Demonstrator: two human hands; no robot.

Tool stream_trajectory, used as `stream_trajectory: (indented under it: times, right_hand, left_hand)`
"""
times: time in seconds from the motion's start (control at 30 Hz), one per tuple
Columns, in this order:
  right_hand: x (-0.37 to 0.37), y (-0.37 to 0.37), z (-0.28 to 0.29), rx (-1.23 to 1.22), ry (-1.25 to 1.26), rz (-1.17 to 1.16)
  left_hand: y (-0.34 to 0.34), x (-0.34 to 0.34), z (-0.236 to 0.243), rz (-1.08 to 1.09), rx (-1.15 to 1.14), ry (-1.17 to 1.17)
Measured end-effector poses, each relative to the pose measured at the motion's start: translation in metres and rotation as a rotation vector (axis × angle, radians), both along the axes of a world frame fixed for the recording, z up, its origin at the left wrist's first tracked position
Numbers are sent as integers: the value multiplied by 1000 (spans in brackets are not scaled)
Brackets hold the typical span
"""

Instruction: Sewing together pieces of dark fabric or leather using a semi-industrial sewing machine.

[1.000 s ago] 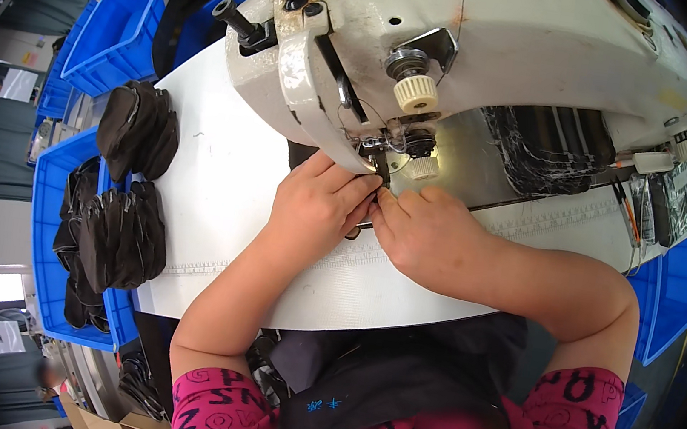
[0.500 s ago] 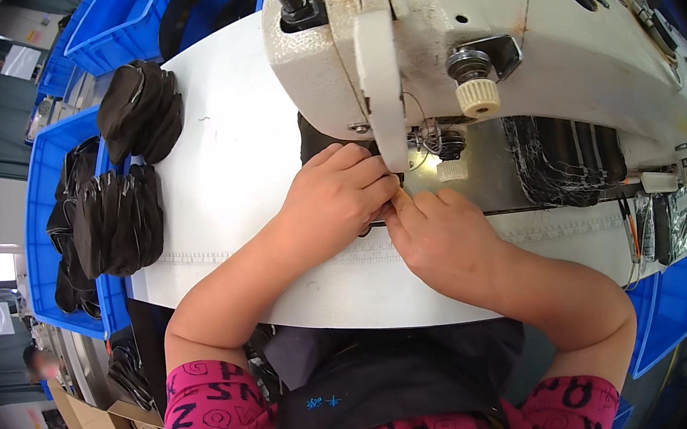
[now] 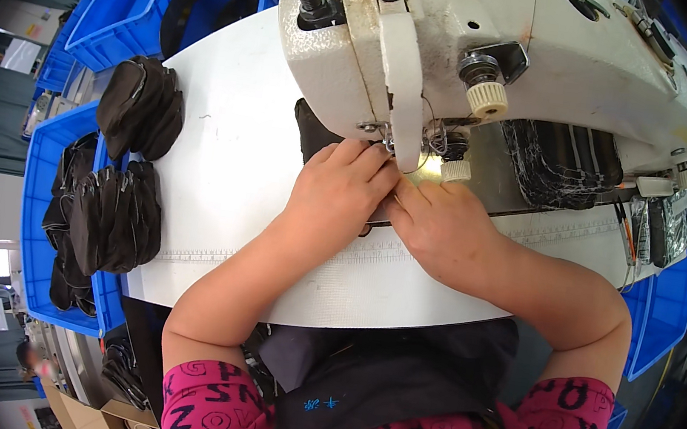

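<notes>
My left hand [image 3: 338,192] lies on a dark fabric piece [image 3: 313,125] at the sewing machine [image 3: 337,59], its bent fingers pressed down just below the presser foot area [image 3: 391,143], left of the needle. My right hand [image 3: 445,227] meets it from the right, thumb and forefinger pinched together at the fabric's near side. Most of what the fingertips grip is hidden behind the fingers and the white guard [image 3: 402,84]. A bundle of dark pieces with loose threads [image 3: 560,160] rests beneath the machine arm, right of my hands.
Stacks of dark pouches [image 3: 116,217] sit at the table's [image 3: 221,165] left side, partly over a blue bin [image 3: 37,194]. More bins [image 3: 130,0] stand behind; another bin [image 3: 667,306] is at the right, near small tools [image 3: 626,232]. A blurred person [image 3: 34,361] is at far left.
Both hands sit slightly higher and further right in the picture, as does the machine. More dark fabric now shows above my left hand. The fingers remain together at the needle area.
</notes>
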State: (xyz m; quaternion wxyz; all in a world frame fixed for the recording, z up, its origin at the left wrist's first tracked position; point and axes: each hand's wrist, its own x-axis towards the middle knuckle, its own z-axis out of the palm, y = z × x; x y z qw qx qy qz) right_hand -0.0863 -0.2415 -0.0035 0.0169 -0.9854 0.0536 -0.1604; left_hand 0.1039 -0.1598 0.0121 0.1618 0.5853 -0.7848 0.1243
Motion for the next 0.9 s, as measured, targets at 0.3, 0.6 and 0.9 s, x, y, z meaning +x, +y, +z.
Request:
stream_trajectory:
  times: [0.3, 0.6, 0.9]
  right_hand:
    - [1, 4, -4, 19, -31, 41]
    - [0, 4, 0, 67, -3, 52]
    - [3, 2, 1, 12, -18, 73]
  left_hand:
    - [5, 7, 2, 37, -33, 110]
    - [-3, 17, 3, -93, 49, 126]
    - [0, 16, 11, -43, 183, 232]
